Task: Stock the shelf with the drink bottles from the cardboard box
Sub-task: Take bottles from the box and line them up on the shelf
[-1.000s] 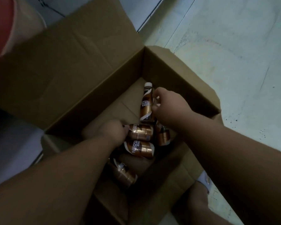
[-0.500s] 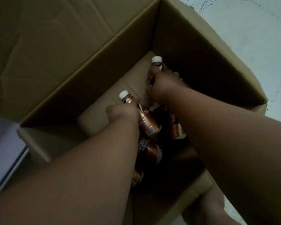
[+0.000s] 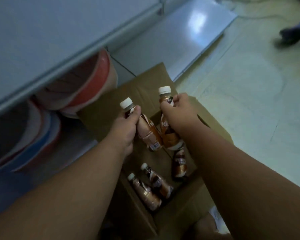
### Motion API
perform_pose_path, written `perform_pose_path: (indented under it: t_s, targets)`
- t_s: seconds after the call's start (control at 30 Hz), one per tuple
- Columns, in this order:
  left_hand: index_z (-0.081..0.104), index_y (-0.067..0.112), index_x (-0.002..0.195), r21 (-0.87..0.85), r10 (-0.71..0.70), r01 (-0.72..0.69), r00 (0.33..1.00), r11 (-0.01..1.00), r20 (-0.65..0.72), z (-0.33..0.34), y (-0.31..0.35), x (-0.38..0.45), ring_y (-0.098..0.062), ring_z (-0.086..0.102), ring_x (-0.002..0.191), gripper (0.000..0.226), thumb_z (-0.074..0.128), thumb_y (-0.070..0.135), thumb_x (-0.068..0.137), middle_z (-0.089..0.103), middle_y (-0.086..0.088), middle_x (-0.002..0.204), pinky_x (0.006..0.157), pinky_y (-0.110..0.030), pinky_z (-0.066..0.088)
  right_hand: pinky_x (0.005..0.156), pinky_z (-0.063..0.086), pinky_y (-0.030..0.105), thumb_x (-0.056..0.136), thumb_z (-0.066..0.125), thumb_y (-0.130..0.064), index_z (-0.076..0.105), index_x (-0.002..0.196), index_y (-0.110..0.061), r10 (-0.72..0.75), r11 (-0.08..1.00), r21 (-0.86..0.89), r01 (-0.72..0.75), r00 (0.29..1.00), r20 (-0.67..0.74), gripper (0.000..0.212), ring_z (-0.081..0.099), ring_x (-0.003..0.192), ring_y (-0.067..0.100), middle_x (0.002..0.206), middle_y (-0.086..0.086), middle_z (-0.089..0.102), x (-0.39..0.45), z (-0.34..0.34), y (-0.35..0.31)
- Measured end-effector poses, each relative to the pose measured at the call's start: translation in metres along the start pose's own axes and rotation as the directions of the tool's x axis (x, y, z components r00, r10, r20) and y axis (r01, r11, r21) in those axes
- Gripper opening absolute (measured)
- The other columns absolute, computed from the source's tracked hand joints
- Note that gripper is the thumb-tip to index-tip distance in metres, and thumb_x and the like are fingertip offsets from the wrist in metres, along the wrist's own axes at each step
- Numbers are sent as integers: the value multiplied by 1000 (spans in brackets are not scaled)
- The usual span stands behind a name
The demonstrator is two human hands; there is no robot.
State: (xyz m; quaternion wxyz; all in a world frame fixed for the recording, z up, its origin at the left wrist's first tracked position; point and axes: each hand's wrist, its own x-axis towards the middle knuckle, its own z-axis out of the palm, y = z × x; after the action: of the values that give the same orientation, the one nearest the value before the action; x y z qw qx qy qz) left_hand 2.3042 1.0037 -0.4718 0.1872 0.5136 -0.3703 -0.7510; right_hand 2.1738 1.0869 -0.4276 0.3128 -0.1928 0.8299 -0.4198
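My left hand [image 3: 126, 129] grips a copper-brown drink bottle [image 3: 150, 134] with a white cap, held above the open cardboard box [image 3: 213, 129]. My right hand [image 3: 178, 111] grips a second bottle [image 3: 168, 134] of the same kind right beside it; the two bottles nearly touch at their bases. Three more bottles lie on the box floor: one [image 3: 179, 166] under my right wrist, and two [image 3: 157, 181] [image 3: 145, 193] side by side nearer to me. A pale shelf board [image 3: 47, 40] runs across the upper left.
Under the shelf board stand red-and-white round containers [image 3: 80, 84] and a red-blue one [image 3: 33, 141]. A lower white shelf panel [image 3: 189, 35] lies beyond the box. Pale floor spreads to the right, with someone's dark shoe [image 3: 292, 34] at the far right. A box flap [image 3: 145, 84] leans towards the shelf.
Both hands have lifted their bottles up out of the box. The view has swung up, bringing the shelf and the containers into sight.
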Motion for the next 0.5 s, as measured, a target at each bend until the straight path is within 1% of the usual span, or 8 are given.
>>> perform_pose_path:
  t_s: [0.03,0.1,0.13,0.17,0.2,0.27,0.37,0.5]
  targets:
    - [63,33,100,-29,63,-63,998,998,-2,-5,23,-15,-22,71,90,29,71,45,75,73,-5,103,86,-48,54,51,44,23,78,62,-40,53,97,-28,-50,999,-5,50,999,5,25,65,71,13,84,-3,65,-10,2,-25]
    - [62,39,101,-58,186,-186,982,981,-12,-19,67,-47,-27,71,91,35,72,50,69,72,-5,104,83,-52,53,52,43,23,80,63,-42,60,86,-27,-167,986,6,166,986,12,17,65,66,11,73,-5,65,-32,11,-72]
    - [62,38,102,-54,246,-247,969,967,-27,-28,88,-64,-28,71,90,38,70,51,67,72,-5,102,83,-54,53,54,44,24,81,64,-45,61,81,-26,-222,975,9,222,975,15,19,65,64,9,70,-7,66,-44,18,-95]
    - [64,34,102,-28,307,-308,951,951,-44,-39,108,-81,-28,71,88,40,68,54,67,73,-5,99,83,-54,54,56,45,25,81,64,-50,62,81,-27,-272,962,16,271,962,27,24,65,65,7,71,-8,67,-56,27,-118]
    - [66,30,101,37,370,-368,927,929,-58,-52,126,-97,-26,71,85,43,65,57,68,74,-2,95,82,-53,55,60,48,27,82,62,-55,63,85,-27,-313,950,25,312,949,45,28,66,69,7,75,-8,68,-68,37,-139]
    - [67,29,96,201,496,-473,864,858,-81,-79,156,-126,-20,71,80,46,57,65,69,74,4,88,80,-49,56,67,52,32,84,57,-60,61,93,-27,-408,913,18,407,911,67,34,66,77,10,84,-5,69,-93,58,-177]
    - [67,29,93,245,598,-566,798,787,-78,-118,187,-159,-21,71,79,45,58,66,69,73,2,85,80,-49,56,69,52,35,84,54,-61,58,92,-25,-531,847,7,531,846,42,37,64,78,12,85,-3,67,-123,84,-220]
    - [66,41,84,356,706,-648,707,673,-48,-150,217,-183,-8,69,77,34,54,68,69,71,15,79,74,-38,55,64,46,29,87,55,-55,58,91,-28,-634,773,36,633,773,35,28,61,77,6,84,-9,65,-146,102,-258]
